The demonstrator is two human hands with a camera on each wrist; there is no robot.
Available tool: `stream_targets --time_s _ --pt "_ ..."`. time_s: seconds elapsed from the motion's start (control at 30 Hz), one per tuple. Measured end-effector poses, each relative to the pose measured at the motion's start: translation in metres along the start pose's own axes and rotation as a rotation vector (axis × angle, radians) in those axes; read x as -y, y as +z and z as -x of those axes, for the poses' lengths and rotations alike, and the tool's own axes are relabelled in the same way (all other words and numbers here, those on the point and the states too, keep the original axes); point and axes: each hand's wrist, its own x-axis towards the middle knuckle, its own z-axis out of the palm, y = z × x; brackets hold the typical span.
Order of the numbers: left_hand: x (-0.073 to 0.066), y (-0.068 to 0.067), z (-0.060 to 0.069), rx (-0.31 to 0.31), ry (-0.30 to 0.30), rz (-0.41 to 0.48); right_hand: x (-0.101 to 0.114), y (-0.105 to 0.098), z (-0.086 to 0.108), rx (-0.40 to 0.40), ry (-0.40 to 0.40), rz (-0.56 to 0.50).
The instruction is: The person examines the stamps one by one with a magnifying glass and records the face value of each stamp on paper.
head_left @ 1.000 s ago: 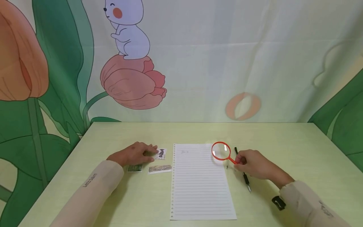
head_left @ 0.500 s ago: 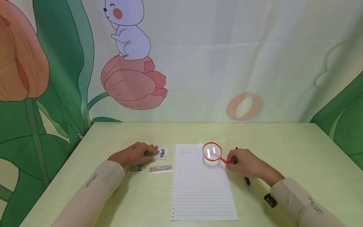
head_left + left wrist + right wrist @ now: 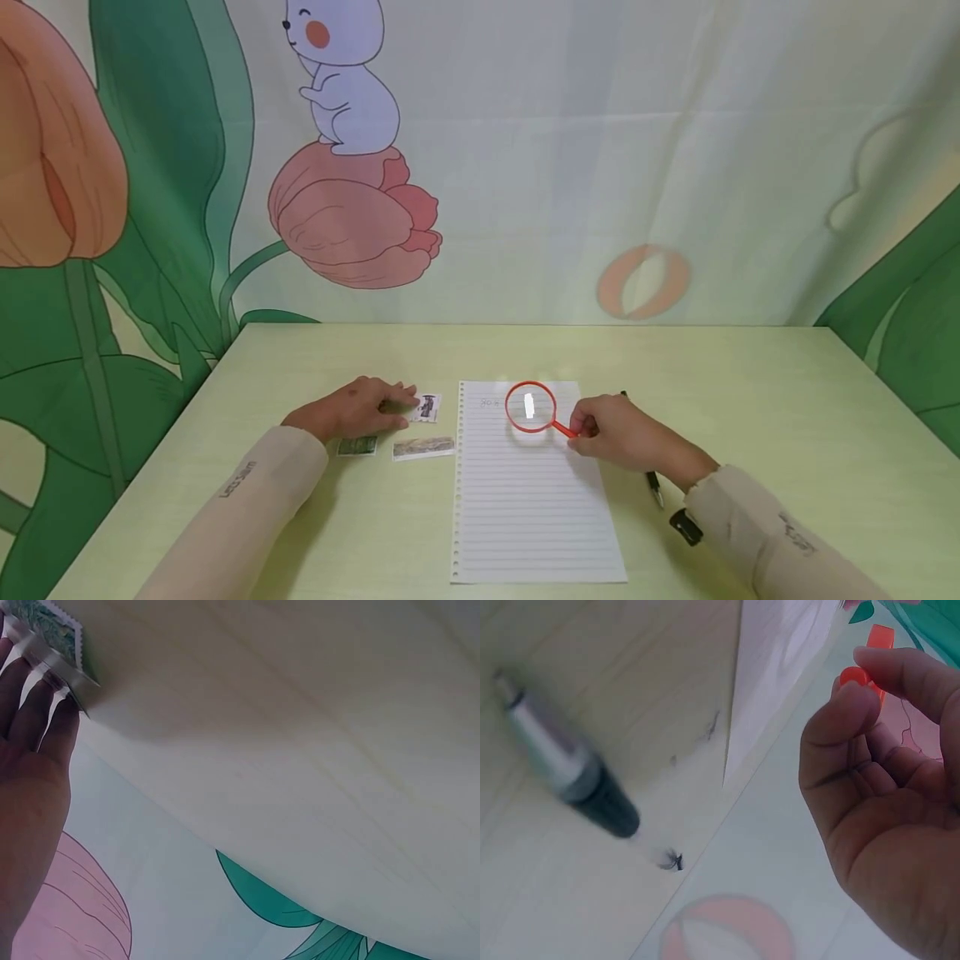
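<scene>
Moved left, the magnifying glass (image 3: 542, 413) slants, lens (image 3: 529, 406) far-left, handle (image 3: 564, 429) pinched by the right grip (image 3: 622, 433).

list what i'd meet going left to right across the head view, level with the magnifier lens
Left grip → grey stamp → handwriting → magnifier → right grip

There were three stamps (image 3: 423, 449) at the left, one sheet (image 3: 536, 517), one magnifier (image 3: 530, 407), one pen (image 3: 655, 490), two hands (image 3: 621, 431) and one tabletop (image 3: 750, 375).
</scene>
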Motion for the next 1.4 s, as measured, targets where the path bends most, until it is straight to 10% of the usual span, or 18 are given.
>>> stream_targets --time_s 1.4 --pt "-0.001 -0.008 0.001 0.038 -0.018 0.004 0.063 0.030 -0.036 0.101 -0.063 0.062"
